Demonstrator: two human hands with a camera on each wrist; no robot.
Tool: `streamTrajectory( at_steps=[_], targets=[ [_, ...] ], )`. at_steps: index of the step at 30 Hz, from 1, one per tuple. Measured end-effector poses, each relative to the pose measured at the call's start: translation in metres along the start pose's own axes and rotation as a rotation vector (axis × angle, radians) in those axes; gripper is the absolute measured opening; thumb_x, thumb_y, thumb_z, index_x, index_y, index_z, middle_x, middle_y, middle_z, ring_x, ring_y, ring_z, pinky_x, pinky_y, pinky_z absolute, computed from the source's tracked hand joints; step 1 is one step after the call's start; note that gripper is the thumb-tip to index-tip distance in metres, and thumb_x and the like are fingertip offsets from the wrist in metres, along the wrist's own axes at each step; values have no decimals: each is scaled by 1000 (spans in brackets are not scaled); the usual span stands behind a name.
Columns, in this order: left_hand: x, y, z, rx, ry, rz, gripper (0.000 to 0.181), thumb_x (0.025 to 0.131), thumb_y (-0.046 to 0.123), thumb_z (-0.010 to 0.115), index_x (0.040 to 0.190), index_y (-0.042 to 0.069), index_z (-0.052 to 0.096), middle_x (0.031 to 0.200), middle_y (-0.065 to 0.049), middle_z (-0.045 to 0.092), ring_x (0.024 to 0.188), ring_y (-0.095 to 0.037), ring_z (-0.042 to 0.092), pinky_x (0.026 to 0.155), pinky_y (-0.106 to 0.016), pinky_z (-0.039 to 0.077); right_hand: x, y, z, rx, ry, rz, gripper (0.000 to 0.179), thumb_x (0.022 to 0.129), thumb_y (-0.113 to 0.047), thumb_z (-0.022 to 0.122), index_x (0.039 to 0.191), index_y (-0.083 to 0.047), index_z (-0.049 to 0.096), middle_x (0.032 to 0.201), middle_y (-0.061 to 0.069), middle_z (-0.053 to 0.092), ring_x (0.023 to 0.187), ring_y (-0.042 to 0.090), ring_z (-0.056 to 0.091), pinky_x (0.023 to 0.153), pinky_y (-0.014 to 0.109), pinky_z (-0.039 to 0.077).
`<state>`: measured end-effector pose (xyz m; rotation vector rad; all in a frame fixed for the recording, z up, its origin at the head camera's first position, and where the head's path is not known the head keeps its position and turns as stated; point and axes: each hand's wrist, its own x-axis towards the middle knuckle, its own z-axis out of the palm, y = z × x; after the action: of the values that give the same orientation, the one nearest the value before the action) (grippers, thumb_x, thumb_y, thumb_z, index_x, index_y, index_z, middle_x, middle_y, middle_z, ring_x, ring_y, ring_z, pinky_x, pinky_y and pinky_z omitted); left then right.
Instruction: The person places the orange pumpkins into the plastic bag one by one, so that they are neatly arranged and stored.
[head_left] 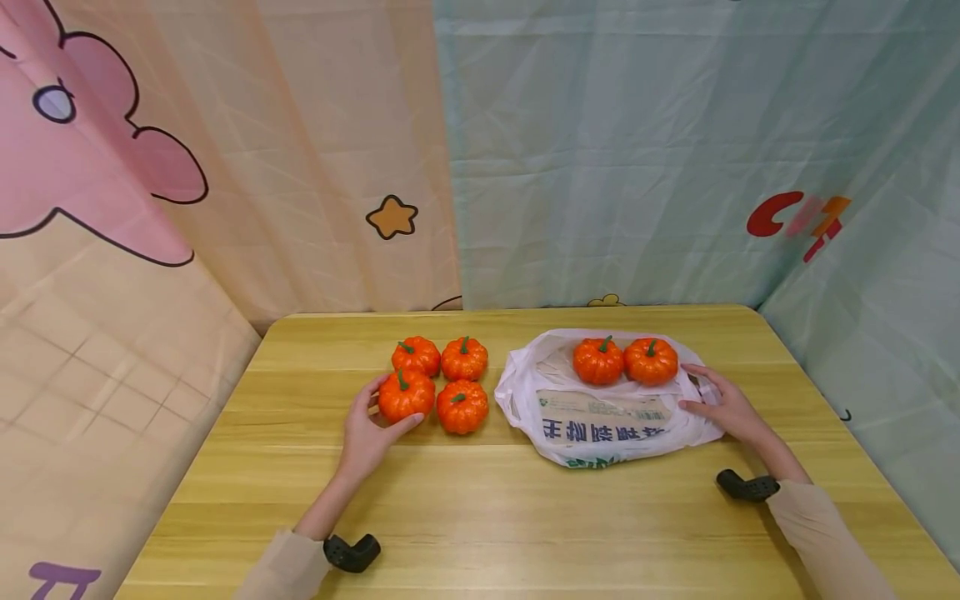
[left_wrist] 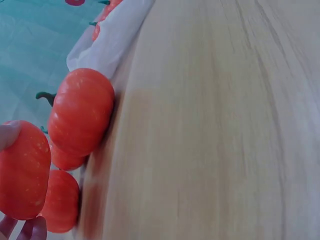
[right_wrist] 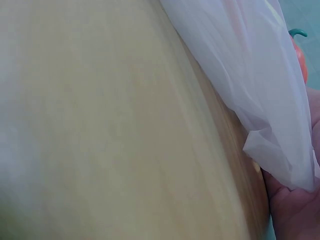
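My left hand [head_left: 367,433] grips a small orange pumpkin [head_left: 406,397] with a green stem, thumb in front and fingers round its far side. Close by it are three similar pumpkins: one behind [head_left: 417,357], one at the back right [head_left: 465,359] and one at the right [head_left: 462,407]. A white plastic bag [head_left: 600,450] with printed lettering lies on its side, mouth spread wide. Two more pumpkins [head_left: 598,361] sit side by side in its opening. At the bag's right end my right hand [head_left: 723,406] holds the plastic [right_wrist: 280,155] between thumb and fingers.
Everything stands on a light wooden table [head_left: 480,525]. Patterned curtains [head_left: 637,167] hang behind its back edge and along both sides. A black strap device [head_left: 352,553] is on the left wrist, and a similar device [head_left: 747,486] is on the right.
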<state>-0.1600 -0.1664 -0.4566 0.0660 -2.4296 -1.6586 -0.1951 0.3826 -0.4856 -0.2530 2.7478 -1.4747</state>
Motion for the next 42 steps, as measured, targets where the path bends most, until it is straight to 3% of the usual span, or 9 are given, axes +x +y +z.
streamTrajectory(
  at_steps=[8, 17, 24, 31, 37, 42],
  targets=[
    [-9, 30, 14, -62, -17, 13, 81, 71, 16, 86, 140, 11, 44, 140, -7, 45, 114, -22, 46, 91, -30, 45, 0, 1, -1, 10, -6, 5, 67, 89, -14, 68, 142, 6, 33, 146, 38, 26, 137, 56, 10, 105, 76, 3],
    [-10, 53, 45, -119, -61, 88, 79, 70, 16, 86, 138, 12, 46, 136, -8, 49, 114, -24, 49, 89, -35, 46, 1, 2, -1, 22, -9, 8, 68, 89, -14, 68, 143, 5, 32, 148, 36, 26, 138, 55, 10, 105, 76, 3],
    [-13, 72, 77, -161, -87, 104, 79, 69, 18, 87, 137, 17, 48, 132, -6, 51, 113, -24, 50, 93, -38, 46, 0, 2, 1, 21, -11, -3, 67, 89, -13, 67, 143, 5, 33, 147, 36, 26, 137, 56, 11, 104, 76, 3],
    [-7, 85, 119, -147, -144, 117, 78, 69, 27, 87, 136, 17, 48, 132, -4, 52, 111, -22, 50, 90, -37, 48, 0, 1, -1, 19, -5, 24, 68, 89, -15, 68, 143, 5, 32, 148, 36, 25, 138, 56, 11, 105, 76, 4],
    [-1, 89, 155, -102, -180, 101, 79, 71, 35, 85, 138, 17, 46, 133, -5, 51, 109, -20, 50, 87, -30, 49, 0, 1, -2, 13, -6, 4, 67, 89, -14, 68, 143, 5, 33, 147, 36, 27, 137, 56, 12, 105, 76, 6],
    [0, 89, 176, -50, -170, 100, 79, 74, 37, 82, 139, 16, 45, 133, -7, 50, 117, -23, 51, 97, -40, 49, -1, 2, -1, 23, -6, -11, 66, 89, -13, 68, 143, 5, 34, 146, 36, 27, 136, 56, 13, 105, 75, 6]
  ],
)
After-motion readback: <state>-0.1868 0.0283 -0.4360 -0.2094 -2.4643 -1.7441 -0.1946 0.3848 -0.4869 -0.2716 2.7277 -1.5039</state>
